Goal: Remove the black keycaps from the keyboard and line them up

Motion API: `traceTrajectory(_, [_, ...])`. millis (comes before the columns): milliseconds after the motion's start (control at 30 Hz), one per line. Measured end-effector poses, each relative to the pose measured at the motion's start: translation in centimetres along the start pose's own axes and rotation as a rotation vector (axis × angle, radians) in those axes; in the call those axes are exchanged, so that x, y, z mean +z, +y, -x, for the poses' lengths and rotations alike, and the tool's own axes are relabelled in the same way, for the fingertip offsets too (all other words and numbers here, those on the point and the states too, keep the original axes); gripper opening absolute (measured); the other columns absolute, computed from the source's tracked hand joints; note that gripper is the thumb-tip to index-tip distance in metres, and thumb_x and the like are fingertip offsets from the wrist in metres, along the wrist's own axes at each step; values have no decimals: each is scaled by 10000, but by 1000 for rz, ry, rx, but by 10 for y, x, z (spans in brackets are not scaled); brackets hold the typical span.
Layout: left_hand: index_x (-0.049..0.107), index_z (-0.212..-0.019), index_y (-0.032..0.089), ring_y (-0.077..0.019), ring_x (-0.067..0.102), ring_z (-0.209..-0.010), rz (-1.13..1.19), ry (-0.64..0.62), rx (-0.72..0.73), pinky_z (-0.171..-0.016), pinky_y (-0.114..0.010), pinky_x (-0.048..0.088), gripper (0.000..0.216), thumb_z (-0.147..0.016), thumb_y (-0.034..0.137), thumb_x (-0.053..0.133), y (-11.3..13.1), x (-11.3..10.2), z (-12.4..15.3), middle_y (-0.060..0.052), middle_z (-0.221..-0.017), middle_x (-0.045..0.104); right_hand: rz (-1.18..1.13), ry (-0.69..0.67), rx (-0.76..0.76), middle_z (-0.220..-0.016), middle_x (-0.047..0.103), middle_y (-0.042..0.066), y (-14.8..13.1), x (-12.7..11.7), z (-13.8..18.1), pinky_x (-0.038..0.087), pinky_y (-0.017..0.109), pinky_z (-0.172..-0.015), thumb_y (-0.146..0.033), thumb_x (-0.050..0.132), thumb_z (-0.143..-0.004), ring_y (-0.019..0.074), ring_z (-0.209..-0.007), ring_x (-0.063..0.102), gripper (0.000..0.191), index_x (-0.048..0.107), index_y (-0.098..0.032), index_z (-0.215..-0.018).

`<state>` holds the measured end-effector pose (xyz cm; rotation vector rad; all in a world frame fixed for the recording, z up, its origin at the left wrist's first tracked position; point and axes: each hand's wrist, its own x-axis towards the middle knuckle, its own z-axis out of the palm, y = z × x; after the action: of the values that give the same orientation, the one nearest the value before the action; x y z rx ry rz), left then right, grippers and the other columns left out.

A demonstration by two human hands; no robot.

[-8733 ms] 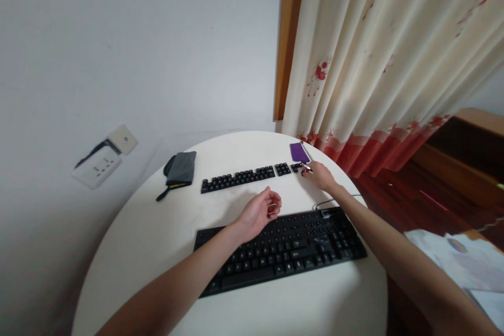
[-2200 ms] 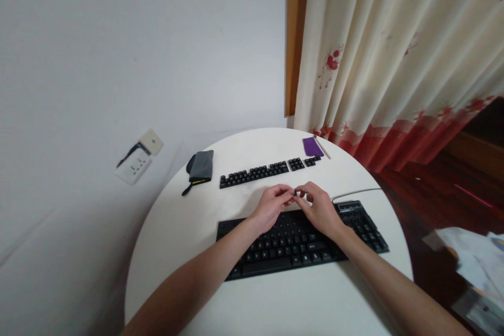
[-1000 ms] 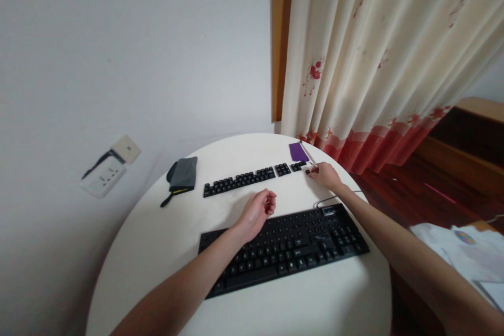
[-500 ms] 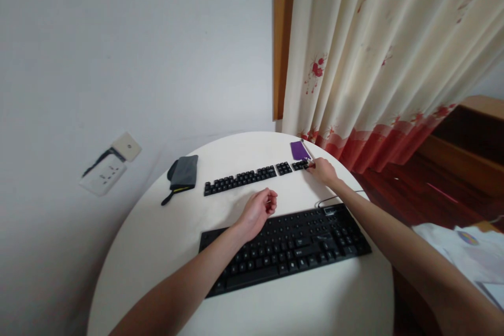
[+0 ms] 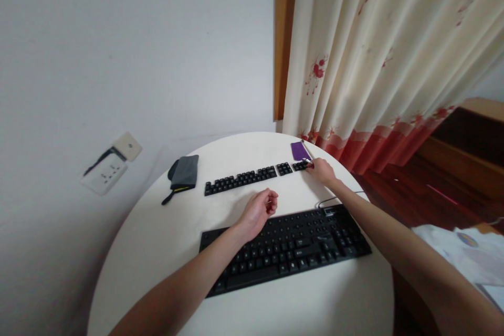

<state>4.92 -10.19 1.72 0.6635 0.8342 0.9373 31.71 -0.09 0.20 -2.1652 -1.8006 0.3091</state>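
A black keyboard (image 5: 287,249) lies across the near part of the round white table (image 5: 157,241). Beyond it, several loose black keycaps (image 5: 240,179) are laid out in a row, with two smaller groups to their right. My left hand (image 5: 258,211) hovers curled above the keyboard's far edge; whether it holds anything is hidden. My right hand (image 5: 321,170) reaches to the right end of the keycap row, fingers pinched around a thin tool beside the last small group (image 5: 301,165).
A purple cloth (image 5: 300,150) and a thin stick lie just behind the right hand. A grey pouch (image 5: 181,172) sits at the table's far left. A floral curtain (image 5: 374,63) hangs behind the table; a wall socket (image 5: 104,176) is at left. The keyboard's cable runs off the right edge.
Two seconds ago both hands met above the keyboard. The right hand then reached out to the right end of the keycap row; the left stayed curled. Hardly any movement in the last half second.
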Motion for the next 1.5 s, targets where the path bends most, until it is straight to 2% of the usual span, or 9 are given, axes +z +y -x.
traceTrajectory(333, [620,-783,109,-89,455,-568,-8,12,-2,-537,-224,324,232,-825,337,630,1,2,1,-13,-666,526,-85,55,-22,-872,737,112,1,-7,4,422,247,-680,-262,680,-783,228,-835,669,140,746,-158,-852])
traceTrajectory(433, [622,-779,109,-88,455,-569,-15,11,-3,-536,-221,322,236,-822,341,632,1,2,1,-13,-664,528,-148,120,-23,-837,734,127,6,-21,8,423,249,-679,-299,640,-822,224,-808,666,203,740,-126,-851])
traceTrajectory(500, [624,-782,109,-87,456,-571,-21,8,-3,-537,-219,322,237,-823,343,629,1,2,1,-11,-665,527,-204,164,-27,-817,731,135,12,-33,14,428,248,-671,-337,541,-891,213,-777,665,305,736,-103,-878])
traceTrajectory(633, [622,-777,114,-89,455,-565,-29,6,-1,-535,-224,324,241,-815,352,632,1,2,0,-7,-661,524,-310,212,-49,-786,722,120,27,-53,41,438,243,-639,-390,368,-953,188,-703,653,473,727,-95,-868])
traceTrajectory(833, [632,-780,114,-92,458,-571,-30,2,8,-540,-223,333,248,-798,360,658,2,2,-1,-9,-665,529,-396,191,-67,-656,676,79,57,-57,110,422,261,-587,-456,432,-899,190,-616,609,446,688,-122,-753])
traceTrajectory(967, [635,-778,112,-89,462,-573,-33,-6,10,-537,-220,333,253,-793,364,664,1,1,-2,-10,-667,531,-249,112,-65,-649,660,71,70,-49,157,393,268,-587,-494,419,-916,188,-606,588,445,627,-159,-710])
traceTrajectory(1133, [633,-762,115,-89,460,-568,-42,-15,30,-532,-223,332,238,-786,349,669,1,1,-2,-9,-652,530,59,20,93,-695,687,74,66,-40,194,349,261,-562,-569,384,-937,216,-658,638,455,598,-214,-747])
traceTrajectory(1267, [634,-761,112,-88,461,-569,-40,-11,36,-531,-221,334,237,-794,344,663,1,1,-1,-12,-658,529,211,-72,163,-773,721,104,58,-42,202,354,273,-560,-614,384,-926,267,-741,690,486,624,-225,-761])
traceTrajectory(1500, [632,-787,113,-91,463,-566,-35,-14,25,-530,-225,333,242,-801,353,659,1,0,-3,-11,-667,532,318,-184,95,-851,741,137,59,-47,195,429,309,-642,-583,346,-951,295,-826,711,513,681,-221,-810])
